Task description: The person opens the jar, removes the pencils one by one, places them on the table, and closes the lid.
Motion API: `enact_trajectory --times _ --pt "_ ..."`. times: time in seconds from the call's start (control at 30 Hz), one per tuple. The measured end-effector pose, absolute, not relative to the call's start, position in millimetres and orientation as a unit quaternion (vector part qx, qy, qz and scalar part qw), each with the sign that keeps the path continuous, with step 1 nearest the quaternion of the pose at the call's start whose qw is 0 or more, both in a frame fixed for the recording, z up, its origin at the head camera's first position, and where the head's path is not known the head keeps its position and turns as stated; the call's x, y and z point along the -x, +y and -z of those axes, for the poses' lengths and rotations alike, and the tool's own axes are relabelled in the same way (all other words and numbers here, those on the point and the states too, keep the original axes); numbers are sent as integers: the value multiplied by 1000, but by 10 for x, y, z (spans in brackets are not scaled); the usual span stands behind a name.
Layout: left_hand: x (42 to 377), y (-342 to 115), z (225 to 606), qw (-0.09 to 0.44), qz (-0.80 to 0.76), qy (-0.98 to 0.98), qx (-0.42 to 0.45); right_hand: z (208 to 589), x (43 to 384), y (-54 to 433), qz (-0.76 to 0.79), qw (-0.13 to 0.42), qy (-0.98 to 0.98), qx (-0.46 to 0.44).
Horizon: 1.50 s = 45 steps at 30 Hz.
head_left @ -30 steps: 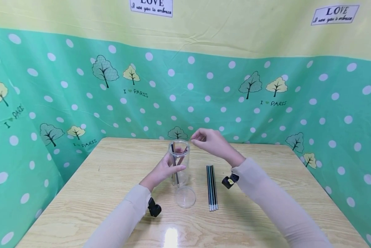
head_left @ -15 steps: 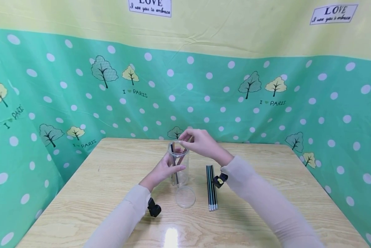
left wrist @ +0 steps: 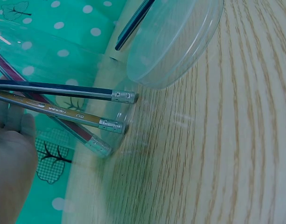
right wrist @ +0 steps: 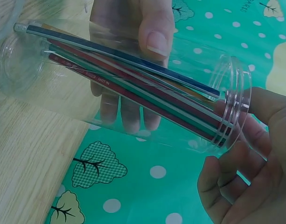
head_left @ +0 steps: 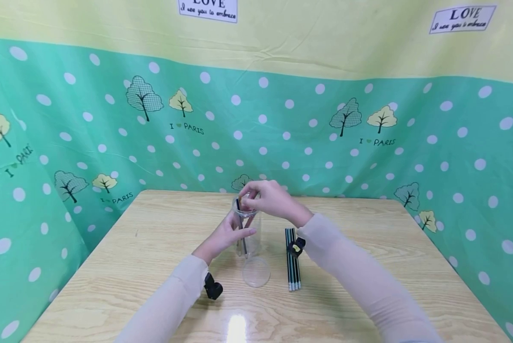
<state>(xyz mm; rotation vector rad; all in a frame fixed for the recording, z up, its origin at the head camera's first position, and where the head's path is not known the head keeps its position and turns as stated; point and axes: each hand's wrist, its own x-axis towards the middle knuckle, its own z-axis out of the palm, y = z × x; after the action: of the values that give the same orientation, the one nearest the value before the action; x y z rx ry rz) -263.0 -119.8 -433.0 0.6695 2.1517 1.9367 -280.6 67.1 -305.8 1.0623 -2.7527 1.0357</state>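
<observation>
My left hand (head_left: 228,238) holds a clear plastic jar (head_left: 253,243) upright from its left side, fingers behind it and thumb in front. Inside lean several pencils with their eraser ends down: a black pencil (left wrist: 63,88), a gold pencil (left wrist: 63,112) and dark red ones, including a red pencil (right wrist: 101,80). My right hand (head_left: 271,200) has its thumb and fingertips in the jar's mouth at the pencils' upper ends. Whether they pinch a pencil is hidden by the rim and fingers. In front of the jar lies its round clear lid (head_left: 256,272).
Several dark striped pencils (head_left: 292,271) lie side by side right of the jar, partly under my right wrist's camera. The wooden table (head_left: 153,228) ends at a green and yellow cloth (head_left: 278,124) behind.
From the right of the jar, my right hand has moved left over the rim and its fingertips have entered the mouth. My left hand and the jar have stayed put.
</observation>
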Motion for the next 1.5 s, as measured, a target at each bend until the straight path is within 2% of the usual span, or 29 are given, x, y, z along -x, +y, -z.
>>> enact_trajectory --times 0.27,1.5 --pt "2611 -1200 4324 88 -646 725 -220 3064 2792 640 -321 -5 -888 -329" --pt "2637 -1182 4340 94 -661 710 -224 3049 2760 671 -328 52 -886 -323"
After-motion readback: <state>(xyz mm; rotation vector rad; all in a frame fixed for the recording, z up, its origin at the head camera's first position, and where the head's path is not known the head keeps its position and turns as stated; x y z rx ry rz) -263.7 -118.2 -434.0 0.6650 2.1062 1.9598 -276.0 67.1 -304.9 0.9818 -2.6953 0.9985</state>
